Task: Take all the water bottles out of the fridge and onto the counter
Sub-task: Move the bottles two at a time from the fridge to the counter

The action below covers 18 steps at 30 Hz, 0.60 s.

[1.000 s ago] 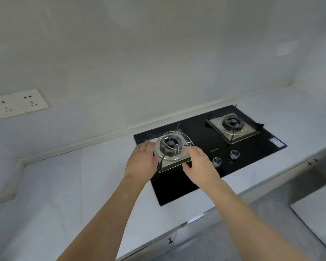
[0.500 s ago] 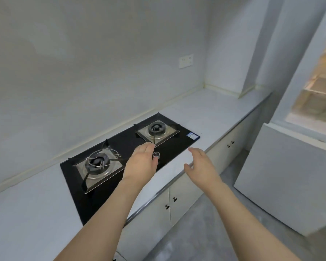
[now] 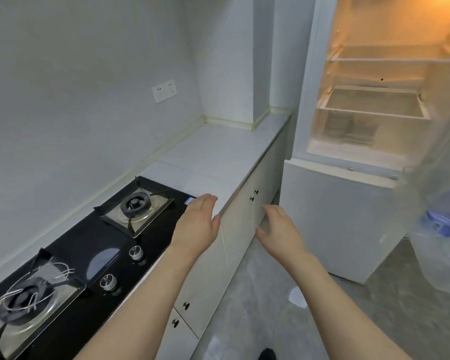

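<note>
The fridge [image 3: 330, 216] stands at the right with its upper compartment open and lit. Blurred bottle shapes [image 3: 339, 124] show through its translucent bottom drawer. At the far right edge, large clear water bottles [image 3: 442, 224] with a blue cap or label are blurred, seemingly in the open door's shelf. The white counter [image 3: 218, 152] runs from the stove to the fridge. My left hand [image 3: 196, 224] hovers open over the counter's front edge, holding nothing. My right hand [image 3: 278, 229] is open in the air in front of the cabinets, short of the fridge.
A black two-burner gas stove [image 3: 89, 245] with two knobs fills the counter's near left. White cabinet doors [image 3: 239, 229] with small black knobs run below. A wall socket [image 3: 164, 90] is behind the counter. Grey floor [image 3: 283, 307] lies between me and the fridge.
My view has swung right from the stove to the open fridge. Both hands left the burner and stayed open and empty, now held out by the counter's edge.
</note>
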### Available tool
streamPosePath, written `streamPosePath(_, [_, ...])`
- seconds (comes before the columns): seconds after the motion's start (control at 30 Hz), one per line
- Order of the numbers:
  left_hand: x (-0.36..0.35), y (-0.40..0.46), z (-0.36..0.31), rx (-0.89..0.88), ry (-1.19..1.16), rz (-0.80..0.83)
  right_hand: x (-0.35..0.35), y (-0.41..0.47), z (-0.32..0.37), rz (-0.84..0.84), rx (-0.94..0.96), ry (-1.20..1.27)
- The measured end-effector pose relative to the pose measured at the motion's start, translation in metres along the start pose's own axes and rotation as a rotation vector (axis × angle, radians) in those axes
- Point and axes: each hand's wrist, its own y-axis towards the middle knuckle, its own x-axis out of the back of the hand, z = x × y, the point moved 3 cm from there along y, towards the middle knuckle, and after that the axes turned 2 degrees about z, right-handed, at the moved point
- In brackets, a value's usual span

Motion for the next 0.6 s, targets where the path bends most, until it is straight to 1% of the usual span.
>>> streamPosePath(0.17, [-0.042, 0.083, -0.028, -0.080, -0.075, 0.039, 0.035, 0.058, -0.050, -0.059, -0.087, -0.033])
streamPosePath(0.37, [-0.081, 0.172, -0.066, -0.131, -0.153, 0.092, 0.075, 0.111, -0.104, -0.119, -0.189, -0.062])
streamPosePath(0.5, [-0.104, 0.205, -0.100, -0.157, -0.195, 0.144, 0.102, 0.115, -0.137, -0.156, -0.255, -0.083])
streamPosePath(0.6, [-0.115, 0.220, -0.136, -0.178, -0.242, 0.169, 0.128, 0.100, -0.168, -0.212, -0.330, -0.093])
